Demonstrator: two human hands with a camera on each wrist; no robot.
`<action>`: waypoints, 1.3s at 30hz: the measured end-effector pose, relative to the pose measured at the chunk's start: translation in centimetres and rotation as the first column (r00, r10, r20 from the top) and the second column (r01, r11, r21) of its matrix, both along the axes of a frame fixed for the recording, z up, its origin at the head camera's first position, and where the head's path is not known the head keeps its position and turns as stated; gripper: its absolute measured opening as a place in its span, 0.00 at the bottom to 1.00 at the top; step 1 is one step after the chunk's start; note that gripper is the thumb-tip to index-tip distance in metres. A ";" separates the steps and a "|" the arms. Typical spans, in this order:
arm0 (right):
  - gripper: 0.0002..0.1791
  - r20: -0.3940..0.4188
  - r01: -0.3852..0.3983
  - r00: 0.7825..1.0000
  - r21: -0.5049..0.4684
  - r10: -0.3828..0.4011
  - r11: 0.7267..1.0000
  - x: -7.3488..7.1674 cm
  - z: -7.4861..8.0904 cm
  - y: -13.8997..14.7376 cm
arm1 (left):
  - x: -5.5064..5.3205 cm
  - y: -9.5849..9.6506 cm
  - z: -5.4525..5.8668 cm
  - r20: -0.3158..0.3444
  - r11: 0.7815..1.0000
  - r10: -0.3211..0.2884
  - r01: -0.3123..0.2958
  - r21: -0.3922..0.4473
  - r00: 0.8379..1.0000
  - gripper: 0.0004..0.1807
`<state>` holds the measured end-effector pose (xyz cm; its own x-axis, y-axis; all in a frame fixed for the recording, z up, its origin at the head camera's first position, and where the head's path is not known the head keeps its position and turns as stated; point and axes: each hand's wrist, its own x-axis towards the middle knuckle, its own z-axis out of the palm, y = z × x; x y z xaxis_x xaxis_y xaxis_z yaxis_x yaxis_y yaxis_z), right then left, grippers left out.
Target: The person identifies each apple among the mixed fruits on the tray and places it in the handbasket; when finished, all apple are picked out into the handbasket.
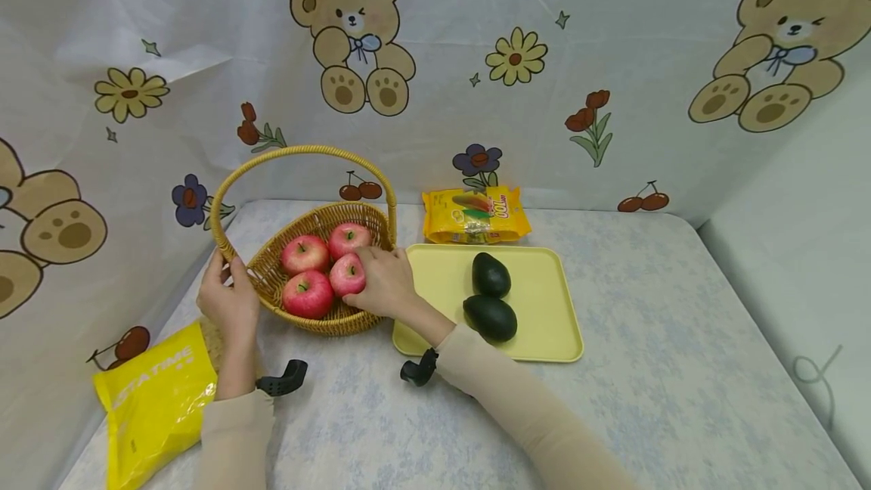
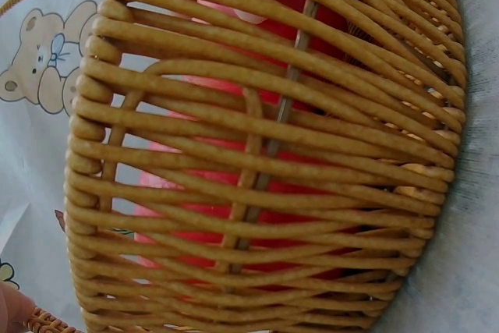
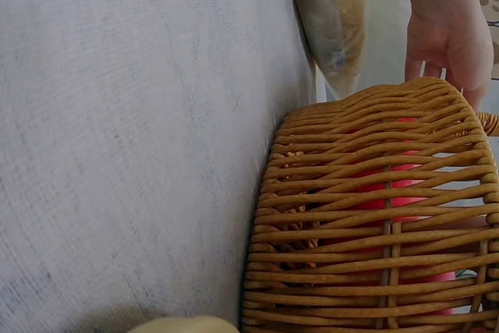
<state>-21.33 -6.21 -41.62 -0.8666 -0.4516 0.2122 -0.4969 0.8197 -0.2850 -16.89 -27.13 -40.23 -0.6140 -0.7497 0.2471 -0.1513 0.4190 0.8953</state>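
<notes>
A wicker basket with a tall arched handle stands on the table and holds several red apples. At the basket's left end, my left hand grips the foot of the handle by the rim. My right hand reaches over the right rim, its fingers curled round one apple among the others. Through the weave, red apple skin shows in the left wrist view, behind the basket wall. The right wrist view has the basket side and my left hand beyond it; the right fingers are hidden there.
Right of the basket lies a pale yellow tray bearing two dark green avocados. Behind it leans a yellow-orange snack packet. A bright yellow bag lies by my left forearm. A bear-printed sheet hangs at the back.
</notes>
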 end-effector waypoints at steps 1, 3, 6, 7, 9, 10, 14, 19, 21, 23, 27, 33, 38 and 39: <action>0.41 0.002 0.002 1.000 0.002 -0.002 1.000 0.0 0.0 0.0 | 0.0 0.0 0.0 0.003 1.000 0.001 -0.001 0.002 1.000 0.20; 0.40 0.000 0.009 1.000 0.014 -0.009 1.000 0.0 0.0 -0.1 | 0.0 0.0 0.0 0.006 1.000 0.003 -0.003 0.003 1.000 0.20; 0.39 0.002 0.019 1.000 0.033 -0.019 0.999 0.0 0.0 -0.2 | 0.0 0.0 0.0 0.014 1.000 0.005 -0.005 0.004 1.000 0.20; 0.39 0.006 0.023 1.000 0.043 -0.023 0.999 -0.1 -0.1 -0.3 | 0.0 0.0 0.0 0.014 1.000 0.005 -0.005 0.003 1.000 0.20; 0.39 0.019 0.029 0.999 0.056 -0.030 0.998 -0.1 0.0 -0.4 | 0.0 0.0 0.0 0.013 1.000 0.005 -0.005 -0.001 1.000 0.20; 0.40 0.027 0.032 0.999 0.062 -0.034 0.998 -0.1 0.0 -0.4 | 0.0 0.0 0.1 0.013 1.000 0.005 -0.005 -0.002 1.000 0.19; 0.42 0.053 0.044 0.997 0.093 -0.049 0.995 -0.1 0.1 -0.6 | 0.0 0.0 0.1 0.013 1.000 0.006 -0.006 -0.001 1.000 0.19; 0.42 0.060 0.053 0.996 0.129 -0.061 0.990 0.0 0.2 -0.7 | 0.0 0.1 0.2 0.036 1.000 0.000 -0.001 0.027 0.999 0.20; 0.42 0.057 0.056 0.996 0.140 -0.065 0.989 0.0 0.2 -0.8 | 0.1 0.1 0.2 0.037 1.000 -0.002 0.001 0.030 0.999 0.20; 0.43 0.054 0.059 0.996 0.152 -0.068 0.987 0.0 0.3 -0.8 | 0.1 0.1 0.2 0.033 1.000 -0.003 0.002 0.024 0.999 0.20; 0.42 0.048 0.060 0.996 0.161 -0.069 0.985 0.1 0.4 -0.8 | 0.1 0.0 0.1 0.020 1.000 -0.001 0.001 0.007 1.000 0.20; 0.43 0.023 0.055 0.998 0.144 -0.058 0.988 0.3 0.3 -0.7 | 0.1 -0.1 -0.1 0.014 1.000 0.000 0.000 0.003 1.000 0.20; 0.46 -0.001 0.033 0.999 0.109 -0.033 0.993 0.4 0.2 -0.3 | 0.0 -0.2 -0.1 0.015 1.000 -0.004 0.004 0.011 1.000 0.20; 0.46 -0.003 0.025 1.000 0.097 -0.025 0.995 0.4 0.2 -0.2 | 0.0 -0.2 -0.1 0.016 1.000 -0.005 0.005 0.012 1.000 0.20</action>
